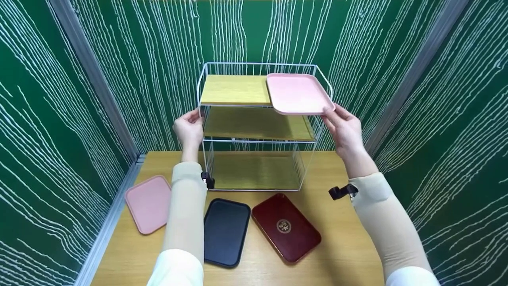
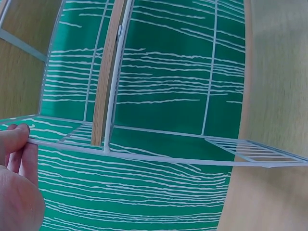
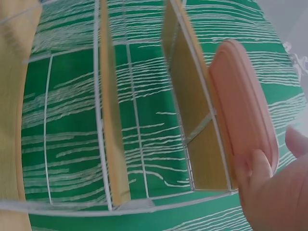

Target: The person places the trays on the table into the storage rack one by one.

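A white wire shelf rack (image 1: 260,141) with wooden boards stands at the back of the table. My left hand (image 1: 189,128) pinches its left front upright just below the top board; the left wrist view shows thumb and fingers (image 2: 17,137) on the thin white wire. At the top right, a pink tray (image 1: 299,93) lies over the right part of the top board (image 1: 236,89). My right hand (image 1: 345,129) grips that tray's front right corner, fingers underneath. In the right wrist view the pink tray (image 3: 243,101) is seen from below, close along the top board.
On the table (image 1: 349,238) in front of the rack lie a second pink tray (image 1: 149,204) at left, partly behind the left forearm, a black tray (image 1: 227,232) in the middle and a dark red tray (image 1: 285,228) with a gold emblem. Green walls enclose the table.
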`<state>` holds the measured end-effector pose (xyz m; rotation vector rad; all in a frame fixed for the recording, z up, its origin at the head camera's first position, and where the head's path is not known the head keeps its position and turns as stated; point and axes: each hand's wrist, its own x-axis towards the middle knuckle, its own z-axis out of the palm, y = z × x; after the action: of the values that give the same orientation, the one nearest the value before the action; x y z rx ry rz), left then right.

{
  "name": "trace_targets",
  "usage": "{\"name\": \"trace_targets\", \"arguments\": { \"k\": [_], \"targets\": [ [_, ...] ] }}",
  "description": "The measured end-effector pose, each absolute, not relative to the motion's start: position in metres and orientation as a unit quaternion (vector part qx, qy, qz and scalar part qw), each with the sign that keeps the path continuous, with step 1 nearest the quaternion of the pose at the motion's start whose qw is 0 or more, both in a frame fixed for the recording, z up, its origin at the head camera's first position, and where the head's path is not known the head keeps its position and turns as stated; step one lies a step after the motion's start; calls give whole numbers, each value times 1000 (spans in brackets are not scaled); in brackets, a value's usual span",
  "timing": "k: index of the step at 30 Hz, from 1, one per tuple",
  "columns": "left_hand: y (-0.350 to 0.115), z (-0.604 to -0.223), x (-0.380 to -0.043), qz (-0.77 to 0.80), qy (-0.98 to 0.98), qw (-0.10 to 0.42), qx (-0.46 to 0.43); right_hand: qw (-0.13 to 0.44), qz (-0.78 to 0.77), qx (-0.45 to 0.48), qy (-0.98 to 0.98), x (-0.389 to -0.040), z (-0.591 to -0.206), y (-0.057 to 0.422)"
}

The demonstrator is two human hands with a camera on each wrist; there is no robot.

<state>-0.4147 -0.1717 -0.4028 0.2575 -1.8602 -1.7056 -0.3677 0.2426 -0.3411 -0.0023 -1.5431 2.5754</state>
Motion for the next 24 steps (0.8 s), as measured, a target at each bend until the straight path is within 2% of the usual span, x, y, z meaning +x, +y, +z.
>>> {"name": "trace_targets", "arguments": {
  "k": [5,8,24],
  "targets": [
    [-171,-403,-413,-639,-700,306,90,170,728,30,-663,-368,-357,237],
    [-171,-402,-413,-636,-701,309,89,207,693,39,-690,-370,-361,233],
    [-172,-403,-413,-629,-708,311,83,240,682,32,-690,-384,-363,221]
  ]
}}
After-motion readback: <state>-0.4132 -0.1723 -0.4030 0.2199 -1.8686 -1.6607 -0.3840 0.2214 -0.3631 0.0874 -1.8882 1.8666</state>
